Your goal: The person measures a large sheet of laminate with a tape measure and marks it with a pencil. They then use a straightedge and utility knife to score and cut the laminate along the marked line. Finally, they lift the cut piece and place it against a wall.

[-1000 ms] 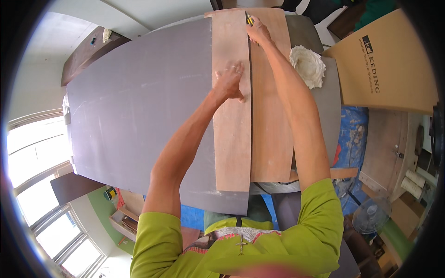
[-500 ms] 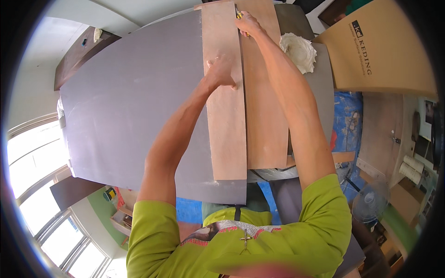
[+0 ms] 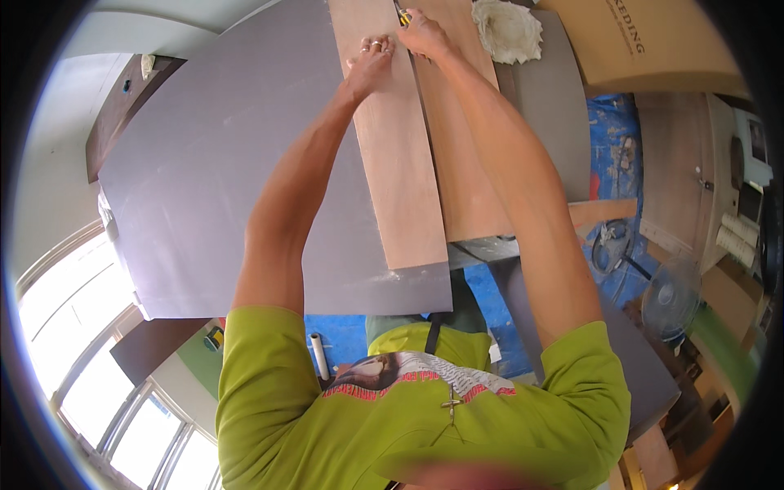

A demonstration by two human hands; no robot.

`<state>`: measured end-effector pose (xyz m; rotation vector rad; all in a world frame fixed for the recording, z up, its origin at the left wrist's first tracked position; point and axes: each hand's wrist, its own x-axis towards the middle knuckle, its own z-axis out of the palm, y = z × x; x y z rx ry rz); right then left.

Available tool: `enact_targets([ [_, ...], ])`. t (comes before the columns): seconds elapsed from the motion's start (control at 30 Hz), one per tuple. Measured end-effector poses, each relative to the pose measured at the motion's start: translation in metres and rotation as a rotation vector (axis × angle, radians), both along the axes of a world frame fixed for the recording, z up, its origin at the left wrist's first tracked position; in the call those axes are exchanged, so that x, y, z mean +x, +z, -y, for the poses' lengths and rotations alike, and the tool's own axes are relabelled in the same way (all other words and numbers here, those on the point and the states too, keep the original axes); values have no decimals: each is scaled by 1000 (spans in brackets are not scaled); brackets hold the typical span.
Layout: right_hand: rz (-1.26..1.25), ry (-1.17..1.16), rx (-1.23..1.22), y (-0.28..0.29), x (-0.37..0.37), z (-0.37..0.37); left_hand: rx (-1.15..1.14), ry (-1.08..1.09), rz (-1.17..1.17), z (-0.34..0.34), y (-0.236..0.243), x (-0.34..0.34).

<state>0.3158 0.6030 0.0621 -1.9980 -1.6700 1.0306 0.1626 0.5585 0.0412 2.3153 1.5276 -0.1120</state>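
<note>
A pale narrow wooden board (image 3: 399, 188) lies lengthwise on a large grey sheet (image 3: 204, 212), beside a second, warmer-toned wooden board (image 3: 457, 184), with a dark line between them. My left hand (image 3: 371, 65) rests on the pale board near its far end, fingers apart and flattened, rings on them. My right hand (image 3: 427, 37), just right of it at the seam, grips a small yellow and black tool (image 3: 404, 17), apparently a cutter, partly hidden by the fingers. A crumpled white cloth-like bundle (image 3: 506, 31) lies right of the boards.
A large cardboard box (image 3: 653, 45) stands at the upper right. A blue sheet (image 3: 612, 147) covers the floor, with a white roll (image 3: 318, 355) on it. At the right are a door (image 3: 674, 171) and a fan (image 3: 668, 298); at the left, bright windows (image 3: 77, 306).
My left hand has moved forward along the pale board, closer to my right hand. Boards, box and bundle appear higher in the picture as the view has shifted. My right hand still holds the tool.
</note>
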Motion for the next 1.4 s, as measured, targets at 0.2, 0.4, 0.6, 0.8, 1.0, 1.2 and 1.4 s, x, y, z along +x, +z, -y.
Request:
enact_targets([
  [0.2, -19, -21, -1, 12, 7, 82, -54, 12, -30, 3, 15, 4],
  [0.4, -61, -25, 2, 31, 16, 173, -76, 12, -76, 6, 24, 6],
  [0.6, -70, -60, -53, 44, 22, 271, 13, -60, -50, -13, -18, -2],
  [0.8, -43, -61, -18, 44, 24, 337, 37, -104, 74, -29, -51, -15],
  [1.0, -53, -86, -50, 45, 27, 390, 42, -136, 79, -35, -62, -21],
  [1.2, -68, -93, -127, 57, 31, 442, 89, -168, 114, -39, -71, -25],
  [1.4, -78, -106, -229, 74, 34, 492, 39, -128, 88, -35, -58, -21],
])
